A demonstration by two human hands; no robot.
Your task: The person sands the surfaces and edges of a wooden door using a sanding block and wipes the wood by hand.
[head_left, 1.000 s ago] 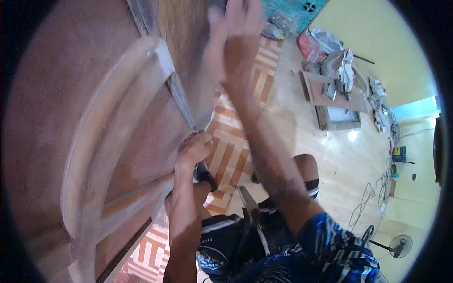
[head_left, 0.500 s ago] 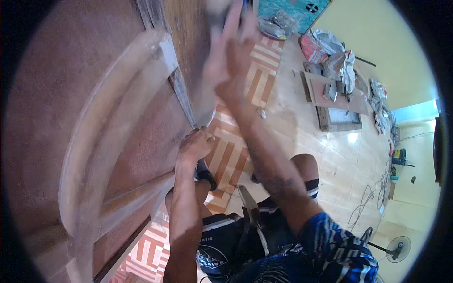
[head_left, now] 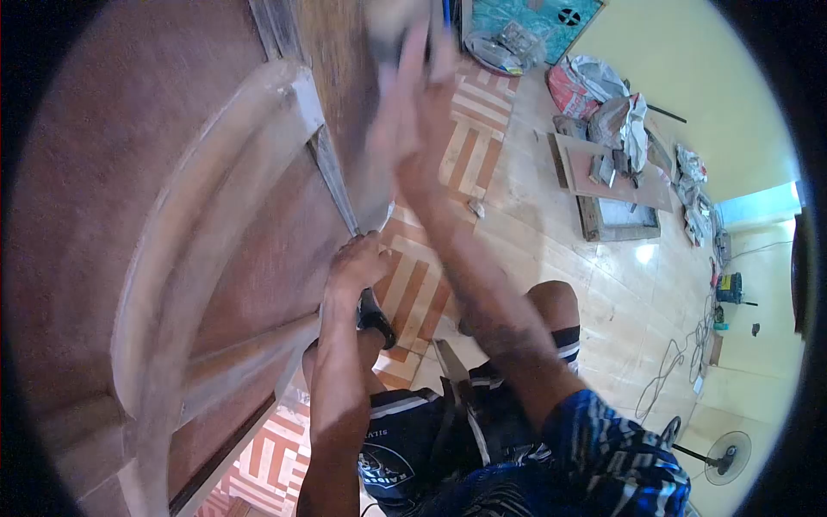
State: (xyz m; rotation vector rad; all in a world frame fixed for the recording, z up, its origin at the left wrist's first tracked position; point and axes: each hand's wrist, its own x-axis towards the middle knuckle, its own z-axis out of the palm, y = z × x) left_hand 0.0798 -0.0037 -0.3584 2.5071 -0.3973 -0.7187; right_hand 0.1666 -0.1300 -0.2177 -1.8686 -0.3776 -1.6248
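A reddish-brown wooden door (head_left: 250, 233) with a raised curved moulding (head_left: 164, 258) fills the left of the head view. My left hand (head_left: 357, 263) is closed around the door's edge, its fingertips partly hidden. Higher up, my right hand (head_left: 413, 112) is smeared by motion beside the wood-grained upper part (head_left: 340, 52) of the door. A pale, blurred object (head_left: 392, 17) shows near its fingertips at the top of the view. Whether that hand grips the object, I cannot tell.
Patterned tiles (head_left: 413, 284) and pale floor tiles lie below. Bags (head_left: 594, 82) and boards (head_left: 607, 172) with scraps sit along the right wall. A cable (head_left: 663, 379), a bucket (head_left: 729, 287) and a fan (head_left: 728, 457) are farther right.
My right hand and forearm have shifted slightly left, still blurred. My left hand keeps its hold at the door's edge.
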